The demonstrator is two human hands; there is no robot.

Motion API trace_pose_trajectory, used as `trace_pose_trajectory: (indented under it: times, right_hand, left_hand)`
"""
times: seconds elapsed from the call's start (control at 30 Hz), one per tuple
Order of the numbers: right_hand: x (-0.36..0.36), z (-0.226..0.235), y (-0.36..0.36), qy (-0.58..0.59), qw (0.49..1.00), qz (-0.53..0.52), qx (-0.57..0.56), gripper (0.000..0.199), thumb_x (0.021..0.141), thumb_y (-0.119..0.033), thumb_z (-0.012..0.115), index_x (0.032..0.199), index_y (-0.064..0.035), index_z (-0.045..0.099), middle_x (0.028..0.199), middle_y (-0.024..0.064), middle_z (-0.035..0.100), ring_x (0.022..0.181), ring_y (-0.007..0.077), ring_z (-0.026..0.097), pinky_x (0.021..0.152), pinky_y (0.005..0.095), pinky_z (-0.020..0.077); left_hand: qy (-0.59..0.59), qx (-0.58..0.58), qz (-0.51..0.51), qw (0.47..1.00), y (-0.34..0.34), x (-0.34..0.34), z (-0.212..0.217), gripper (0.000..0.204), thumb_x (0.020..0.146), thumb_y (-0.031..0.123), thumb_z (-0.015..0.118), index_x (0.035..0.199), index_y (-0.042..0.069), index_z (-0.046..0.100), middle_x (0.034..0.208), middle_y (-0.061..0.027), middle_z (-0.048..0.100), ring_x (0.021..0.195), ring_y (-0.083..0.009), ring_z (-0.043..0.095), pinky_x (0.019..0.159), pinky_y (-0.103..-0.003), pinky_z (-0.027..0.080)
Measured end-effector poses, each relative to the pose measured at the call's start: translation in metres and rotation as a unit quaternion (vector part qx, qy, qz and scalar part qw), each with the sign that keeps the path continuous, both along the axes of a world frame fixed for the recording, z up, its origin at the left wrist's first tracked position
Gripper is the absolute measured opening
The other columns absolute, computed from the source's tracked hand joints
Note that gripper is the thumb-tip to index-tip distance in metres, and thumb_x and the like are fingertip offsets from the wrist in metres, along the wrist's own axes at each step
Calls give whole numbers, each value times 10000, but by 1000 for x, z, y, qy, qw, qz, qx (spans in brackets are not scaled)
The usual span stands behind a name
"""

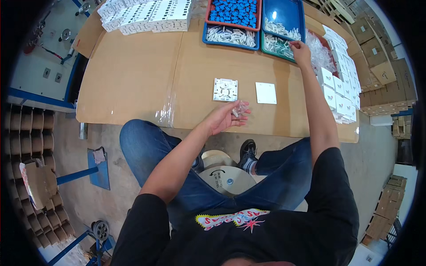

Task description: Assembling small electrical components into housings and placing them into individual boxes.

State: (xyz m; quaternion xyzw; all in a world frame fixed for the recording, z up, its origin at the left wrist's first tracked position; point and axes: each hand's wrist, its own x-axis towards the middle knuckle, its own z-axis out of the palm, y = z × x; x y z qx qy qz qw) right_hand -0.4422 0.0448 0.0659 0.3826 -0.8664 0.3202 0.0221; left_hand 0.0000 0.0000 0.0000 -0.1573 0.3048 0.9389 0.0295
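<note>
My left hand [220, 119] is at the near edge of the cardboard-covered table, palm up, fingers curled round a small crumpled clear plastic bag [240, 109]. Just beyond it lies a square white plastic base [225, 90] with a round pattern of clips. To the right of that is a flat white square cover [266, 93]. My right hand [301, 53] reaches to the right rim of a green tray [278, 55] of small whitish and green parts. Its fingertips are pinched together over the parts; whatever is between them is too small to make out.
Behind stand a red tray [207, 17] of blue pieces, a blue tray [230, 46] of white pieces and another blue tray [284, 11]. Stacked white boxes [339, 95] and clear bags [320, 53] line the right side. White units [153, 15] fill the far left.
</note>
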Motion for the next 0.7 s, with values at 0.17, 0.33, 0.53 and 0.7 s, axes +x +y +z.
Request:
trace_pose_trajectory:
  times: [0.17,0.33,0.53,0.7]
  right_hand:
    - [116,32,58,-181,970,88,-140,169,912,-116,697,1042,-12,726,887,47,740,809,104,672,727,272,537]
    - [227,31,116,-319,933,89,-144,147,913,-84,713,1042,-12,707,914,45,730,831,103,675,718,250,533]
    - [276,4,102,-389,892,126,-193,126,903,-70,726,1013,-11,711,871,35,723,813,101,665,726,250,527]
    - [284,-16,92,-310,930,157,-119,103,893,-61,722,964,13,716,855,46,721,779,93,646,705,257,518]
  left_hand:
    - [23,-4,-5,1000,4,6,2,497,1081,401,424,1417,43,501,1290,-137,630,1056,-220,652,967,-390,537]
    - [18,-12,-14,1000,7,0,12,501,1084,401,414,1416,34,499,1278,-134,640,1084,-216,651,972,-381,534]
    - [7,-30,5,1000,7,4,11,475,1086,394,412,1355,23,537,1291,-161,645,1084,-223,670,970,-385,539]
    - [-11,-47,-7,999,9,0,11,464,1076,396,447,1323,19,560,1286,-157,648,1086,-225,670,977,-392,539]
